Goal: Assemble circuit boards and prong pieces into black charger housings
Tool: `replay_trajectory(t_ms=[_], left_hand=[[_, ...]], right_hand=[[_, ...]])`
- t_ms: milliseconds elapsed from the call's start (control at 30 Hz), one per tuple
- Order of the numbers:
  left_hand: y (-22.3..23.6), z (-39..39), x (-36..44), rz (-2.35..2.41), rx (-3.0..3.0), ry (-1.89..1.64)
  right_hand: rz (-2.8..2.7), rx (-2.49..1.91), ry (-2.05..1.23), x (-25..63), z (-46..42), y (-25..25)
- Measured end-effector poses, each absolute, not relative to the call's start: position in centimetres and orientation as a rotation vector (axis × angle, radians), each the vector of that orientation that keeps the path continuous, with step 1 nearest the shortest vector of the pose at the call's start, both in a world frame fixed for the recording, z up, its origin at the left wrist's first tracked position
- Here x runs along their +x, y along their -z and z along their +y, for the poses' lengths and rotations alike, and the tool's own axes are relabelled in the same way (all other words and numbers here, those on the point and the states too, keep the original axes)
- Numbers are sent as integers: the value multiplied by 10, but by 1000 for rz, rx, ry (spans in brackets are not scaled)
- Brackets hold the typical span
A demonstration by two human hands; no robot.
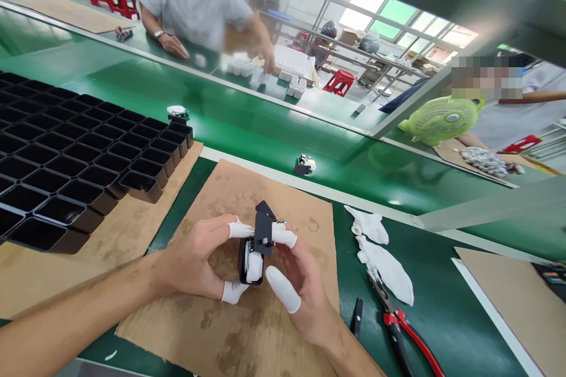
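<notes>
My left hand, with white finger cots on the thumb and a fingertip, grips a small open black box by its far and near ends. A white item fills much of the box. My right hand, also wearing white cots, has its fingers against a black plate-like part above the box's far end. Its thumb stays apart from that part, beside the box. The plate is tilted, with a small fitting on its lower end; the fingers' grip behind it is partly hidden.
Brown cardboard lies beneath my hands. Black boxes stand in rows at left. Red-handled pliers and white gloves lie at right. Small assemblies rest on the green belt. A person works opposite; a green fan stands right.
</notes>
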State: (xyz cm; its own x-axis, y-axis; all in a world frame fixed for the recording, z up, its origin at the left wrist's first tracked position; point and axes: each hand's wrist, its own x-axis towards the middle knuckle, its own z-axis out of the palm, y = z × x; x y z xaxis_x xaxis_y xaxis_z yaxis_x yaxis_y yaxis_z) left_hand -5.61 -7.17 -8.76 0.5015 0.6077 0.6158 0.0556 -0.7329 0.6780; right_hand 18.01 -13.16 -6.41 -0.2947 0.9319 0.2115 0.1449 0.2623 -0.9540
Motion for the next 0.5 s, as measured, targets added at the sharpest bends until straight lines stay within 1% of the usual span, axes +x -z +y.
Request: replay_trajectory(t_ms=[333,500], left_hand=[[86,-71,-56,519,2192,-1218],[87,-72,-57,518,2205,-1212]], right_hand=[[-1701,-1039,-1029,178,-133,68],[-1689,-959,-1148,182,-131,66]])
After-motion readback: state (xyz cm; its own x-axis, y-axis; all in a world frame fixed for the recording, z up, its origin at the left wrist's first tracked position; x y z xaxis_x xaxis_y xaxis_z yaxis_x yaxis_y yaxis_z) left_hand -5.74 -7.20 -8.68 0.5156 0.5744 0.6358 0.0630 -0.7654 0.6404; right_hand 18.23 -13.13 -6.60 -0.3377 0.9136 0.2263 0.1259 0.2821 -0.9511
